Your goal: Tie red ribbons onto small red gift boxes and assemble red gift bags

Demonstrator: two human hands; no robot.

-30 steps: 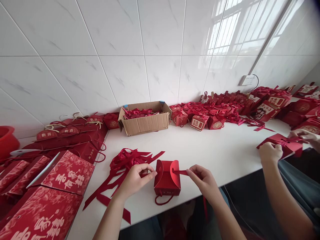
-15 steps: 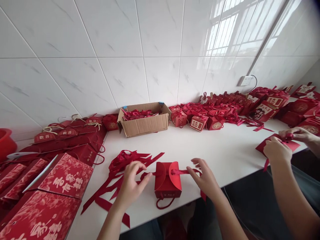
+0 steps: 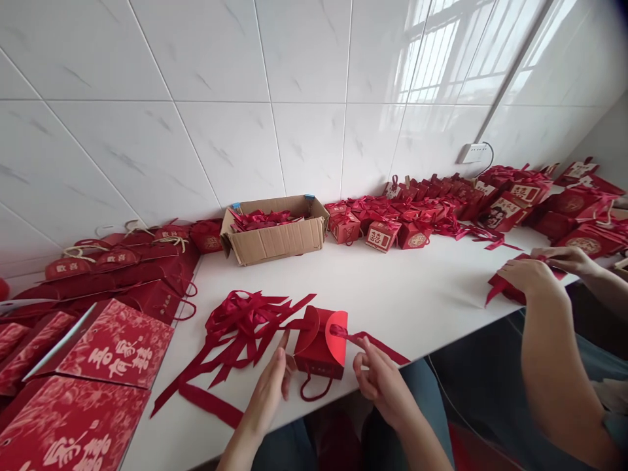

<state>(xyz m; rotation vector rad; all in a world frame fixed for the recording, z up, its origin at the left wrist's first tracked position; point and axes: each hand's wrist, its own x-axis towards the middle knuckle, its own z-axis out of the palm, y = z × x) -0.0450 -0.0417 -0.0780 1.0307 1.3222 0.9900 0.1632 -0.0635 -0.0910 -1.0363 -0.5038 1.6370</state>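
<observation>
A small red gift box with rounded overlapping flaps stands upright near the table's front edge. A dark red ribbon passes through its top and trails out on both sides. A thin cord handle hangs at its front. Beside the box's left wall is my left hand, fingers stretched; whether they touch the wall I cannot tell. On the other side, my right hand has its index finger at the ribbon and the other fingers loosely bent, gripping nothing visible. Loose red ribbons lie in a heap to the left.
Behind stands an open cardboard box holding red ribbon-like pieces. Finished-looking small red boxes line the wall. Larger red gift bags fill the left side. At right, a co-worker's hands handle another red box.
Both my hands have come down and closer to the box's sides. The right ribbon end now lies stretched across the table. The co-worker's hands have shifted on their box; the view has moved slightly.
</observation>
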